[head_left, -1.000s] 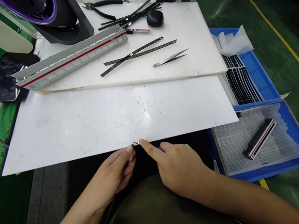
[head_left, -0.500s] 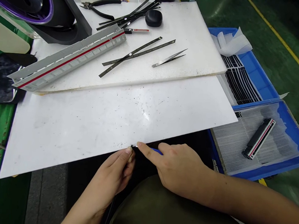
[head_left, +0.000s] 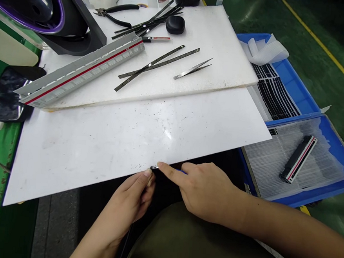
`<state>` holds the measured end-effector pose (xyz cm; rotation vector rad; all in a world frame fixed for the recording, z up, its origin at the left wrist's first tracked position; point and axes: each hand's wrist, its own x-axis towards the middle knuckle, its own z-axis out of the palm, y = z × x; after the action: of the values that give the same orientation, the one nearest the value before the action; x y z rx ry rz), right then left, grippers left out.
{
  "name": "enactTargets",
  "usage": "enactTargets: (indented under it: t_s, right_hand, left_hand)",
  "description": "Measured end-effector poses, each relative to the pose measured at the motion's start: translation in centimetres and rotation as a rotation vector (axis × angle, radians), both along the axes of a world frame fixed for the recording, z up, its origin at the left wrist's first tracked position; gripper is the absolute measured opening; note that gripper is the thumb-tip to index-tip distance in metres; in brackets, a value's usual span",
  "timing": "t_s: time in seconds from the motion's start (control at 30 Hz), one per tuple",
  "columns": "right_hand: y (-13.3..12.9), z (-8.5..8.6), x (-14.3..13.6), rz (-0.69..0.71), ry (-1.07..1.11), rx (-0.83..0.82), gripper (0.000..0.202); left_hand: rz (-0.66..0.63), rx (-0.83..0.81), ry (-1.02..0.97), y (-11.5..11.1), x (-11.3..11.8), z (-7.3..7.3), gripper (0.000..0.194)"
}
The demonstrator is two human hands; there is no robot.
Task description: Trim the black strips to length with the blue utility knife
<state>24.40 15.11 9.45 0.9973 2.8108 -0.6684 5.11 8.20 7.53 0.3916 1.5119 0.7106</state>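
Note:
At the near edge of the white board [head_left: 70,153], my left hand [head_left: 135,193] is closed around a thin black strip [head_left: 126,241]. The strip's tip pokes out between thumb and finger, and its lower length hangs under the hand. My right hand [head_left: 203,190] grips a slim blue-handled tool [head_left: 181,171], index finger stretched along it. Its bright metal end meets the strip's tip; the exact kind of tool is hidden by the hand. Small dark specks lie on the board just beyond my fingertips.
On a thick white slab [head_left: 222,42] lie tweezers [head_left: 190,69], crossed dark strips [head_left: 147,67], a grey channel holder [head_left: 84,71] and cutting pliers [head_left: 118,10]. A purple-rimmed black device [head_left: 75,32] stands at left. Blue trays [head_left: 335,156] with strips and a striped bar [head_left: 299,159] are at right.
The view has shifted slightly, so the bench things sit a little differently in frame. Both hands keep their grips; the right hand and its tool have tilted very slightly.

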Motion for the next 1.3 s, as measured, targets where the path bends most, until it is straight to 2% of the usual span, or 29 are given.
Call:
enactTargets:
  t_s: [0.33,0.7,0.9,1.13,1.3]
  right_hand:
    - [0.6,0.2,-0.1,0.074,-0.055,-0.002,0.068]
    - [-0.8,-0.1,-0.3,0.076,-0.105,0.111,0.071]
    - [-0.8,-0.9,0.2,0.019,-0.061,0.048,0.07]
    - [-1.3,-0.2,-0.1,-0.013,-0.006,-0.011,0.073]
    - [-2.1,-0.1,-0.5,0.013,-0.026,-0.046,0.074]
  left_hand:
    - [-0.02,-0.013,0.017,0.2,0.3,0.6,0.048]
    - [-0.013,-0.007,0.017,0.4,0.3,0.9,0.047]
    - [0.006,0.021,-0.045,0.2,-0.1,0.2,0.046]
    - [0.049,0.013,0.011,-0.1,0.8,0.0,0.048]
    - [0.081,0.019,0.029,-0.1,1.3,0.0,0.048]
